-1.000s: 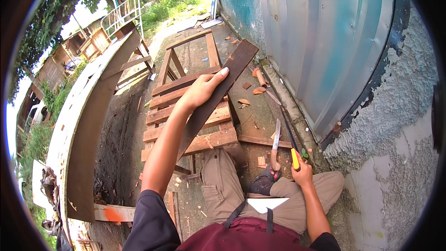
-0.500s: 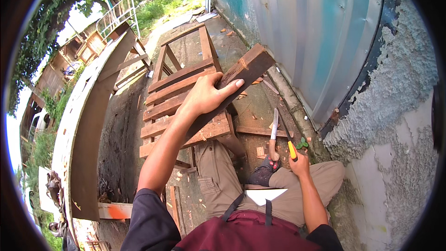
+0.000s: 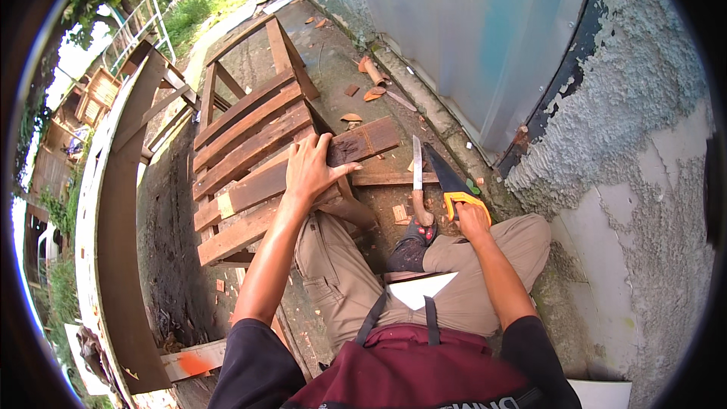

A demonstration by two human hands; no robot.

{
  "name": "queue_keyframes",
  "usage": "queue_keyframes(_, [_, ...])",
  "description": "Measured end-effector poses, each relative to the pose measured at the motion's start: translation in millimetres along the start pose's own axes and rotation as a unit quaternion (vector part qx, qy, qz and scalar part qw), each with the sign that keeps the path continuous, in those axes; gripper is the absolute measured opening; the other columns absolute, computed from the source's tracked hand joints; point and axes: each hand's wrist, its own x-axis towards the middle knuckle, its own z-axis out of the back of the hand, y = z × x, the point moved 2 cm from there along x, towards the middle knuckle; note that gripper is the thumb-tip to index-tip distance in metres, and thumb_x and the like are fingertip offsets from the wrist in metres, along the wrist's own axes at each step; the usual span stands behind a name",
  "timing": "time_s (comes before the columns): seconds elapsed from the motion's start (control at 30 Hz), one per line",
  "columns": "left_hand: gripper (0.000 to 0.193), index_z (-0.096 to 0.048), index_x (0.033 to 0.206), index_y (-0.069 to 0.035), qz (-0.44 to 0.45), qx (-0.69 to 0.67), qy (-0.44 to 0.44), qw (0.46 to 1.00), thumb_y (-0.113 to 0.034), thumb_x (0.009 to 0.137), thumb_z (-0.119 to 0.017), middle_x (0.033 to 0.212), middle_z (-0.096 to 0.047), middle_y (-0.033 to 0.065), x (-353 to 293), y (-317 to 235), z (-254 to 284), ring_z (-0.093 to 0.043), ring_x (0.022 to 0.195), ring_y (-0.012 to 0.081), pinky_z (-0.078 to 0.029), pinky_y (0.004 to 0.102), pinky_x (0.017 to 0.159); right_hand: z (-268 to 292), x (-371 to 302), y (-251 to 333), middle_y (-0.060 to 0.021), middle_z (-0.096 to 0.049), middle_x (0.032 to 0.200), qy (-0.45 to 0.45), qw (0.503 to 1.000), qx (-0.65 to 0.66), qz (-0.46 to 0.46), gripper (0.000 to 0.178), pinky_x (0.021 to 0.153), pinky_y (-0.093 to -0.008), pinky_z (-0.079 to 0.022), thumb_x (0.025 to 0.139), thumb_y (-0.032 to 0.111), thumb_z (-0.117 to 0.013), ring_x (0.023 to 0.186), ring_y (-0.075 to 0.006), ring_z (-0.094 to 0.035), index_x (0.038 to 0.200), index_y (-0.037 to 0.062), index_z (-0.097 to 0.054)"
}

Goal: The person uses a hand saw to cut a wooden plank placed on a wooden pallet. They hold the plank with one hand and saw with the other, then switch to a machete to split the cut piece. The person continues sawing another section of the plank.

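My left hand (image 3: 307, 169) rests across a wooden plank (image 3: 250, 186), fingers bent over its far edge and thumb stretched along its near side. The plank lies over the slats of a brown wooden slatted frame with legs (image 3: 250, 138), its far right end jutting past the frame's side. In my right hand (image 3: 473, 220) is a handsaw (image 3: 447, 174) with a yellow-orange handle and dark blade, held apart from the plank over my bent leg. A long knife (image 3: 418, 170) with a wooden handle lies by my foot, left of the saw.
A narrow wood strip (image 3: 371, 179) and small offcuts (image 3: 401, 214) lie on the concrete. Close on the right stand a corrugated metal sheet (image 3: 469, 45) and a rough plaster wall (image 3: 621, 113). A long curved board (image 3: 121, 220) stands at the left.
The plank has come down from a raised tilt onto the slats, with my left hand on it. My right hand has lifted the saw slightly, and its blade now shows broadside. The view has shifted.
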Motion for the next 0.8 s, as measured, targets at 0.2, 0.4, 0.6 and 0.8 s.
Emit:
queue_keyframes(0.2, [0.077, -0.065, 0.114, 0.0, 0.072, -0.1, 0.043, 0.991, -0.063, 0.073, -0.08, 0.107, -0.066, 0.019, 11.4, -1.8, 7.8, -0.064, 0.102, 0.0381, -0.051, 0.0463, 0.091, -49.3, 9.9, -18.7, -0.0115, -0.073, 0.096, 0.035, 0.993, -0.112, -0.019, 0.014, 0.086, -0.0427, -0.052, 0.091, 0.019, -0.065, 0.096, -0.0287, -0.07, 0.099, 0.0087, -0.07])
queue_keyframes(0.4, [0.073, -0.065, 0.114, 0.002, 0.076, -0.118, 0.06, 0.988, -0.056, 0.073, -0.083, 0.108, -0.068, 0.0222, 16.3, -4.5, 4.0, -0.066, 0.099, 0.039, -0.051, 0.0462, 0.089, -80.2, 15.6, -25.3, -0.0121, -0.071, 0.114, 0.196, 0.966, -0.132, -0.106, 0.025, 0.098, -0.0472, -0.045, 0.096, 0.019, -0.058, 0.116, -0.0301, -0.063, 0.115, 0.0092, -0.072])
queue_keyframes(0.6, [0.071, -0.064, 0.109, 0.002, 0.106, -0.125, 0.092, 0.982, -0.055, 0.07, -0.085, 0.099, -0.069, 0.021, 16.1, 0.0, 3.2, -0.066, 0.094, 0.0385, -0.051, 0.0454, 0.084, -71.0, 30.4, 18.8, -0.0185, -0.062, 0.127, 0.142, 0.968, -0.146, -0.148, 0.038, 0.102, -0.0483, -0.042, 0.094, 0.022, -0.061, 0.122, -0.0335, -0.058, 0.125, 0.0013, -0.064])
queue_keyframes(0.8, [0.068, -0.062, 0.108, 0.001, 0.082, -0.139, 0.077, 0.984, -0.05, 0.071, -0.086, 0.092, -0.068, 0.0208, 13.5, 7.9, -4.8, -0.067, 0.089, 0.0358, -0.05, 0.0441, 0.081, -83.7, 65.1, 82.4, -0.023, -0.058, 0.13, 0.039, 0.967, 0.161, -0.195, 0.055, 0.099, -0.0521, -0.044, 0.09, 0.022, -0.067, 0.121, -0.0389, -0.056, 0.134, -0.0062, -0.052])
